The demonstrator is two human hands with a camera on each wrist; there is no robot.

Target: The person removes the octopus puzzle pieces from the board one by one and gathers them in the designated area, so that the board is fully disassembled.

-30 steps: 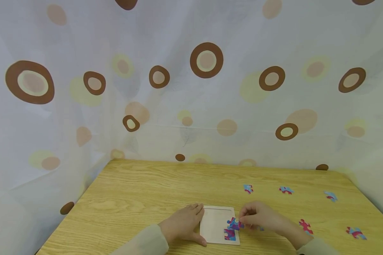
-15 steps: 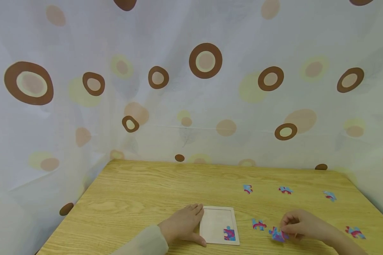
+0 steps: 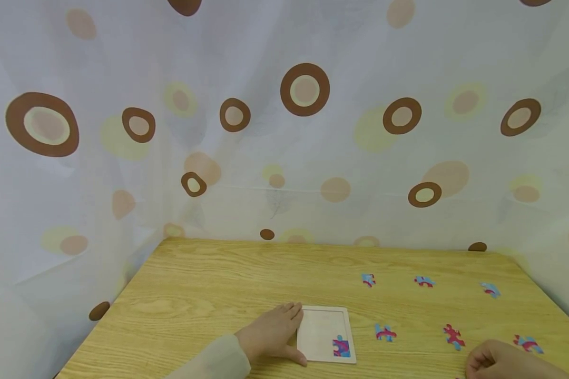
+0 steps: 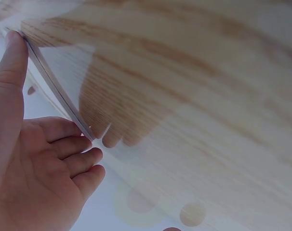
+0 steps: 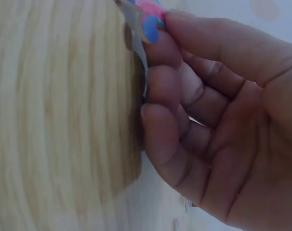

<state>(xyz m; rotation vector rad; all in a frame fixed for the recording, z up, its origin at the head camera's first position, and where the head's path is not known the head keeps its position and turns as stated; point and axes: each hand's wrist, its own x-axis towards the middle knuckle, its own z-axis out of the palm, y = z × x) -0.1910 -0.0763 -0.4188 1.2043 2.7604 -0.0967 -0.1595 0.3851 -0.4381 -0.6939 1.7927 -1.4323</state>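
A pale, shallow puzzle tray (image 3: 315, 332) lies on the table, one pink, purple and blue puzzle piece (image 3: 341, 347) sitting in its near right corner. My left hand (image 3: 271, 334) rests against the tray's left edge, thumb and fingers spread along it; the left wrist view also shows the tray's edge (image 4: 57, 89) between thumb and fingers. At the lower right, my right hand (image 3: 504, 362) pinches a pink and blue puzzle piece (image 5: 151, 19) low over the tabletop. In the head view that piece is almost wholly cut off by the bottom edge.
Several loose puzzle pieces lie right of the tray: a near one (image 3: 385, 333), a mostly red one (image 3: 453, 337), one by the right hand (image 3: 528, 343), and a farther row (image 3: 424, 281). A dotted curtain (image 3: 284, 158) borders the wooden table (image 3: 208, 279).
My right hand has carried the puzzle piece from the tray rightward and toward the near table edge, uncovering the pieces it passed over. My left hand has stayed at the tray.
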